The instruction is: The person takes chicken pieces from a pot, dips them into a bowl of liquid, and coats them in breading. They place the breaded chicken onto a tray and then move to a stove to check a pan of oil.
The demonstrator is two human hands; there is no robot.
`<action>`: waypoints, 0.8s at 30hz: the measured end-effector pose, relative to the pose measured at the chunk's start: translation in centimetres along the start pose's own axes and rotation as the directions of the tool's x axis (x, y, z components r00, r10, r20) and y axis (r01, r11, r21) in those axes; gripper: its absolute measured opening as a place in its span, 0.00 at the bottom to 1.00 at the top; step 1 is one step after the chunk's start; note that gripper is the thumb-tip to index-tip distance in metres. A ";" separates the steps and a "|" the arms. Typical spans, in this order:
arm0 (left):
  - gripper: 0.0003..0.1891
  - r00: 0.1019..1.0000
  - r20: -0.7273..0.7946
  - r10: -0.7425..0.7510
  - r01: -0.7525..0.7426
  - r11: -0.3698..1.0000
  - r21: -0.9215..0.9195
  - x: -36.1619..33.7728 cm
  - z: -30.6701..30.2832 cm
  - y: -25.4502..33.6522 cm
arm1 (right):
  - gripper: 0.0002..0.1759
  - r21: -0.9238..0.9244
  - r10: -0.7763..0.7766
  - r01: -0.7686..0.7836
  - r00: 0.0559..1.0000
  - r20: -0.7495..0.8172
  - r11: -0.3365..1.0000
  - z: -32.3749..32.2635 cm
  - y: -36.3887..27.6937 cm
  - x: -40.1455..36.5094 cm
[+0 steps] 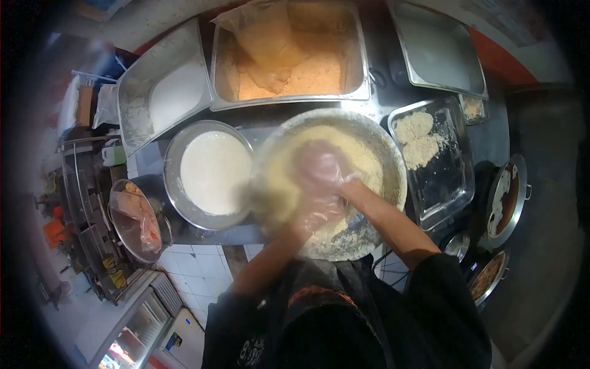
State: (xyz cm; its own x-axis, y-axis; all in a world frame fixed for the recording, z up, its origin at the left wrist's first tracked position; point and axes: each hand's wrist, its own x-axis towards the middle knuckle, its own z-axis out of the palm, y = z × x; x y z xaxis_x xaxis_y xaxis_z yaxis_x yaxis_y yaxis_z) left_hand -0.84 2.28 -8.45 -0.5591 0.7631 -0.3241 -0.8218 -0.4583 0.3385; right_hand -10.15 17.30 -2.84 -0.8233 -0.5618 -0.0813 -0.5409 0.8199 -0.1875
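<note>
Both hands wear clear plastic gloves and are inside a large round metal bowl of pale yellow, flour-like powder. My right hand is over the middle of the powder, smeared by motion, so its fingers cannot be made out. Just below it, my left hand reaches in from the near side, its fingers partly covered by powder and blur. Whether either hand holds anything is hidden. To the left, a round metal bowl of white liquid stands close beside the large bowl.
Behind stand a pan of orange powder with a plastic bag, a pan of white powder and another metal pan. A tray with crumbs lies right. A pot of bagged food is left; cooking pans are far right.
</note>
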 end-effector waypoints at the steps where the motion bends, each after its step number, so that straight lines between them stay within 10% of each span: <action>1: 0.21 0.999 -0.024 -0.035 0.034 0.998 -0.045 -0.6 -0.3 -0.1 | 0.19 0.143 -0.020 0.038 0.992 -0.127 0.989 0.8 0.2 -0.4; 3: 0.21 0.994 -0.075 -0.084 0.079 0.994 -0.070 -1.5 -0.8 0.0 | 0.20 0.291 -0.011 0.082 0.971 -0.239 0.953 4.0 1.4 -0.6; 4: 0.20 0.992 -0.082 -0.094 0.089 0.994 -0.065 -1.4 -1.1 0.0 | 0.20 0.765 0.170 -0.034 0.980 -0.099 0.643 7.2 2.1 -0.7; 6: 0.20 0.987 -0.075 -0.142 0.145 0.989 0.027 -0.9 -0.4 0.6 | 0.20 0.979 0.289 -0.180 0.946 0.146 0.093 7.7 0.0 -2.8; 8: 0.20 0.981 -0.081 -0.173 0.181 0.979 0.095 0.3 -1.4 -0.3 | 0.20 0.247 -0.048 0.105 0.973 -0.224 0.963 3.0 0.9 -0.5; 12: 0.19 0.863 -0.128 -0.489 0.489 0.872 -0.032 -1.9 -6.5 -2.7 | 0.20 0.240 -0.104 0.200 0.927 -0.361 0.950 6.4 -0.4 -0.9; 14: 0.23 0.977 -0.195 -0.090 0.108 0.991 0.084 -2.2 0.2 1.6 | 0.21 0.485 -0.016 0.169 0.953 -0.303 0.858 6.5 -0.1 -0.3; 17: 0.23 0.979 -0.165 -0.124 0.130 0.991 0.028 -2.7 0.3 1.4 | 0.23 0.864 0.119 -0.007 0.991 -0.062 0.504 6.0 -1.2 -1.1; 19: 0.23 0.978 -0.169 -0.119 0.150 0.970 0.190 -1.9 1.4 3.6 | 0.24 0.307 -0.015 0.054 0.992 -0.129 0.950 2.0 -1.1 0.8; 20: 0.22 0.980 -0.151 0.132 0.017 0.694 0.719 -1.8 0.6 2.8 | 0.24 0.289 -0.023 0.066 0.988 -0.150 0.955 2.1 -1.2 1.6; 22: 0.21 0.951 -0.040 0.307 -0.020 0.189 0.982 -2.7 -3.3 -0.4 | 0.24 0.325 -0.010 0.079 0.978 -0.209 0.942 3.9 -2.7 1.0; 24: 0.21 0.976 -0.201 0.083 0.078 0.729 0.680 -3.8 -6.7 -2.3 | 0.23 0.532 0.053 -0.027 0.998 -0.033 0.847 2.6 -2.4 0.9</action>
State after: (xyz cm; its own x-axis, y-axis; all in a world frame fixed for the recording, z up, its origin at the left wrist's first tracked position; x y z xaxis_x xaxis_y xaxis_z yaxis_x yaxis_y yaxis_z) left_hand 2.39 -2.58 -13.89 -0.6357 0.6152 -0.4662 -0.5686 0.0353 0.8219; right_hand -9.12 14.51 -5.05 -0.8558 -0.5139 -0.0588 -0.3442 0.6506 -0.6769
